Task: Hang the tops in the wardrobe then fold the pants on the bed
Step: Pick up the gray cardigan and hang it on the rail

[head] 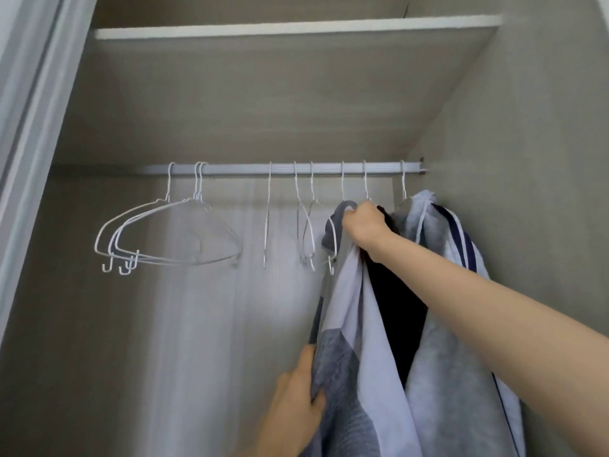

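Presently the right hand (pixel 362 222) grips the collar of a soft, limp top (pixel 349 324) just below the rail (pixel 280 168), the left hand (pixel 296 400) pinching its lower edge; light cloth, likely best held at the shoulders.
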Motion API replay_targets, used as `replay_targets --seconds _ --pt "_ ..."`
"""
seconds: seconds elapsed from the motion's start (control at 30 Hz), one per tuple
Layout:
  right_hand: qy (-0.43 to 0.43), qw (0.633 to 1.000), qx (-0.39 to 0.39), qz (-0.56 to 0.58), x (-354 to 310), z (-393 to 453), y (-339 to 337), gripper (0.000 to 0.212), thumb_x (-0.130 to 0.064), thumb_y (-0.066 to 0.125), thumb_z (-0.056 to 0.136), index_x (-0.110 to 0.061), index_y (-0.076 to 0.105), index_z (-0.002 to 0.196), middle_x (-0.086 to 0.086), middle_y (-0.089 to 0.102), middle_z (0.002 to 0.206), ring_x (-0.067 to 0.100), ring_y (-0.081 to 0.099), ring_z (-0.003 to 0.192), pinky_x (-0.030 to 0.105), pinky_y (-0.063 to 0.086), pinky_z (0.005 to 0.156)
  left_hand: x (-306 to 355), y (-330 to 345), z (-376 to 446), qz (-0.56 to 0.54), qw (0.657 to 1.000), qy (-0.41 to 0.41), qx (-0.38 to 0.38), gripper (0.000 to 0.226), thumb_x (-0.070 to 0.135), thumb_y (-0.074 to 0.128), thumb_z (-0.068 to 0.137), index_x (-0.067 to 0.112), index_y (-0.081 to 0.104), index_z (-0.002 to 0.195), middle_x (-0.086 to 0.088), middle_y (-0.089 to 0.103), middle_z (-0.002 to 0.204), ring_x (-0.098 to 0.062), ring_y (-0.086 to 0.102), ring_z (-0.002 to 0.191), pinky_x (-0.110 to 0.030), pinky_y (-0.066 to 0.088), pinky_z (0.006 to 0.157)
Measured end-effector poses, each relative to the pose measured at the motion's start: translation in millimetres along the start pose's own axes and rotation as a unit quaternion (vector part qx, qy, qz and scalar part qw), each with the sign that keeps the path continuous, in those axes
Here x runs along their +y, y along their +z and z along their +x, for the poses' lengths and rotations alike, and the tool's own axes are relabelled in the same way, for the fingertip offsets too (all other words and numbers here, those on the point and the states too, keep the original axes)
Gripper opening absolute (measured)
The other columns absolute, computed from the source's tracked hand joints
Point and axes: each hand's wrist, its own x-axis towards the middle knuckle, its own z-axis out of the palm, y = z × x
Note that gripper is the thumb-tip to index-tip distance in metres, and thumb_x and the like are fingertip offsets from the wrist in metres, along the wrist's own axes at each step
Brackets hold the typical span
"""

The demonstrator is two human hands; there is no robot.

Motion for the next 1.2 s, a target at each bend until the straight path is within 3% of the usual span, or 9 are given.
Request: replay_targets --seconds 0.1,0.2,0.3,0.37,0.53,0.67,0.87,1.03,1.2 --pt "-0.058 0.997 -0.028 -0.042 2 -14 -3 0.009 -0.008 0.052 0.089 0.000 0.056 0.086 0.007 0.048 0.079 0.030 0.054 0.091 0.025 0.036 0.063 -1 -2 -7 -0.027 1.000 0.003 -0.004 0.037 0.010 0.054 0.091 0.023 0.043 0.124 -0.005 0.067 0.097 -0.016 0.065 0.085 -0.030 0.053 0.078" --pt "-0.109 0.988 -0.066 -0.084 10 -27 0 0.039 -0.012 0.054 0.087 0.003 0.038 0.119 0.018 0.049 0.105 0.033 0.053 0.094 0.028 0.037 0.067 2 -5 -16 -0.060 0.998 0.014 -0.003 0.034 0.006 0.055 0.091 0.024 0.046 0.119 0.004 0.066 0.092 -0.004 0.063 0.078 -0.020 0.053 0.071" --pt "-0.143 0.983 -0.069 -0.095 14 -52 -2 0.059 -0.015 0.047 0.094 -0.001 0.014 0.141 0.009 0.050 0.098 0.020 0.047 0.072 0.029 0.032 0.058 8 -9 -30 -0.073 0.997 0.016 -0.009 0.028 0.007 0.057 0.089 0.026 0.047 0.108 0.003 0.065 0.083 -0.007 0.063 0.071 -0.021 0.053 0.063" --pt "-0.166 0.979 -0.067 -0.103 16 -70 -2 0.063 -0.014 0.044 0.095 -0.008 0.008 0.147 0.006 0.050 0.097 0.023 0.051 0.075 0.032 0.038 0.063 12 -10 -42 -0.079 0.997 0.010 -0.011 0.027 0.009 0.058 0.089 0.028 0.046 0.104 0.003 0.064 0.080 -0.008 0.063 0.069 -0.019 0.051 0.059" --pt "-0.193 0.969 -0.079 -0.133 20 -125 -13 0.048 -0.016 0.045 0.093 -0.011 0.024 0.135 0.015 0.058 0.092 0.034 0.058 0.076 0.049 0.050 0.071 18 -9 -78 -0.093 0.995 -0.031 0.007 0.040 0.018 0.062 0.088 0.033 0.041 0.118 0.010 0.065 0.092 -0.001 0.063 0.077 -0.015 0.051 0.063" --pt "-0.206 0.961 -0.108 -0.151 40 -177 -17 0.044 -0.024 0.046 0.094 -0.011 0.031 0.133 0.015 0.057 0.105 0.032 0.057 0.091 0.045 0.048 0.080 27 -6 -108 -0.121 0.990 -0.050 0.049 0.054 0.016 0.065 0.085 0.030 0.039 0.130 0.004 0.065 0.108 -0.016 0.065 0.093 -0.040 0.056 0.077" --pt "-0.165 0.965 -0.162 -0.125 79 -272 -57 0.040 -0.024 0.048 0.095 -0.010 0.037 0.132 0.006 0.058 0.114 0.025 0.057 0.102 0.040 0.046 0.089 58 11 -156 -0.082 0.991 -0.058 0.083 0.067 0.008 0.070 0.079 0.014 0.041 0.140 -0.009 0.053 0.126 -0.026 0.053 0.111 -0.044 0.047 0.093" --pt "-0.105 0.979 -0.153 -0.087 111 -349 -120 0.036 -0.020 0.050 0.096 -0.008 0.042 0.129 0.001 0.062 0.105 0.017 0.058 0.097 0.021 0.040 0.085 103 33 -200 -0.022 0.993 0.047 0.110 0.062 -0.005 0.069 0.073 0.006 0.052 0.132 -0.011 0.052 0.133 -0.029 0.046 0.124 -0.033 0.034 0.108" --pt "-0.002 0.989 -0.130 -0.064 149 -434 -190 0.034 -0.024 0.047 0.098 -0.013 0.044 0.130 -0.006 0.061 0.105 0.007 0.056 0.103 0.029 0.044 0.096 165 71 -248 -0.121 0.989 0.074 0.035 0.039 0.002 0.063 0.084 0.013 0.058 0.121 0.006 0.064 0.114 -0.018 0.055 0.113 -0.015 0.037 0.096"
